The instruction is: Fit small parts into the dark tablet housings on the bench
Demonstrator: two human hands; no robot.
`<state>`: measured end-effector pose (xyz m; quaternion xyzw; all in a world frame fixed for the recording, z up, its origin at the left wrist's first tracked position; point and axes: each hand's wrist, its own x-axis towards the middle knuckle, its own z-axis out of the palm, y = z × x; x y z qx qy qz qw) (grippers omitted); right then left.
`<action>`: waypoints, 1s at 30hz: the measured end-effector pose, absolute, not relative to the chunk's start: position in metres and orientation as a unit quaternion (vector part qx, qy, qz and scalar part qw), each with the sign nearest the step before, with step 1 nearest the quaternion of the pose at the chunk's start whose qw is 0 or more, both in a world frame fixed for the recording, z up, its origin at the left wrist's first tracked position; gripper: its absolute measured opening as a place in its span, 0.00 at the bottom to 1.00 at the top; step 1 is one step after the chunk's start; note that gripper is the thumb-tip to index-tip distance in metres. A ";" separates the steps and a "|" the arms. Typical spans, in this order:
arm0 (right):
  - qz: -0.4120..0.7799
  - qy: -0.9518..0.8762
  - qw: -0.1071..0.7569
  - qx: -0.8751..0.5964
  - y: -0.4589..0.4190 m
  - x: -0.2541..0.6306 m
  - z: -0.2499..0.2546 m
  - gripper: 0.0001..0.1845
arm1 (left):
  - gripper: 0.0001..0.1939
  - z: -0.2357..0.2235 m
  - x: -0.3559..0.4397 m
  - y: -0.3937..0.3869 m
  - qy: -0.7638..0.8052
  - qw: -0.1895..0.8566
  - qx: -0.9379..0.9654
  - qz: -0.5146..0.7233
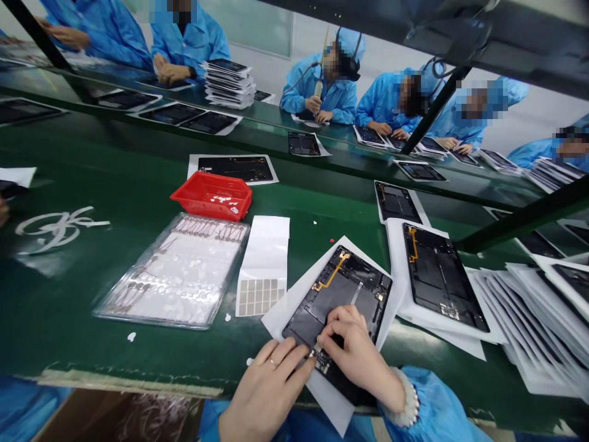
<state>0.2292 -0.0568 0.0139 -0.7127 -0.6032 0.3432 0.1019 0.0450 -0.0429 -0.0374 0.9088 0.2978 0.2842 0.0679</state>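
A black tablet back housing [294,319] with an orange flex cable [332,273] lies aslant on white sheets [334,414] before me. My left hand [271,383] rests with fingers stretched out over its near left edge, beside a small circuit board [321,361]. Just above that board, the fingertips of my right hand [352,347] are pinched together on the housing. Whatever they hold is hidden or too small to name. To the left is a strip of grey square stickers [262,298] on white backing, next to a clear tray [184,276] of small parts with thin wires.
A red bin [211,195] with white bits stands behind the tray. Another housing [444,276] and a stack of sheets [529,325] are on the right. A dark post [519,212] slants down there. Co-workers in blue sit across the bench [138,184].
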 end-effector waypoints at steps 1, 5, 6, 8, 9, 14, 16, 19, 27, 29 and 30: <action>0.343 -0.602 0.100 -0.714 -0.057 0.229 0.014 0.10 | 0.18 -0.038 0.045 -0.043 0.298 0.068 0.908 0.286; 0.341 -0.604 0.098 -0.714 -0.056 0.229 0.015 0.10 | 0.18 -0.041 0.044 -0.045 0.298 0.062 0.910 0.281; 0.340 -0.604 0.100 -0.714 -0.056 0.229 0.015 0.10 | 0.19 -0.041 0.043 -0.046 0.299 0.059 0.911 0.278; 0.337 -0.605 0.104 -0.714 -0.057 0.229 0.015 0.10 | 0.20 -0.041 0.041 -0.048 0.295 0.047 0.914 0.274; 0.335 -0.606 0.106 -0.713 -0.057 0.229 0.014 0.10 | 0.21 -0.041 0.041 -0.049 0.287 0.038 0.918 0.271; 0.333 -0.610 0.110 -0.711 -0.058 0.229 0.013 0.09 | 0.21 -0.039 0.042 -0.047 0.239 -0.003 0.934 0.265; 0.334 -0.608 0.108 -0.712 -0.057 0.228 0.014 0.09 | 0.20 -0.040 0.043 -0.046 0.238 -0.007 0.936 0.261; 0.326 -0.612 0.097 -0.714 -0.055 0.227 0.018 0.10 | 0.17 -0.042 0.044 -0.043 0.235 0.007 0.938 0.254; 0.266 -0.647 0.093 -0.709 -0.053 0.244 0.020 0.14 | 0.15 -0.038 0.046 -0.035 0.199 0.031 0.943 0.266; 0.250 -0.634 0.132 -0.719 -0.051 0.252 0.016 0.15 | 0.15 -0.038 0.046 -0.033 0.190 0.039 0.946 0.260; 0.252 -0.632 0.142 -0.718 -0.050 0.255 0.014 0.15 | 0.14 -0.038 0.046 -0.032 0.187 0.045 0.947 0.259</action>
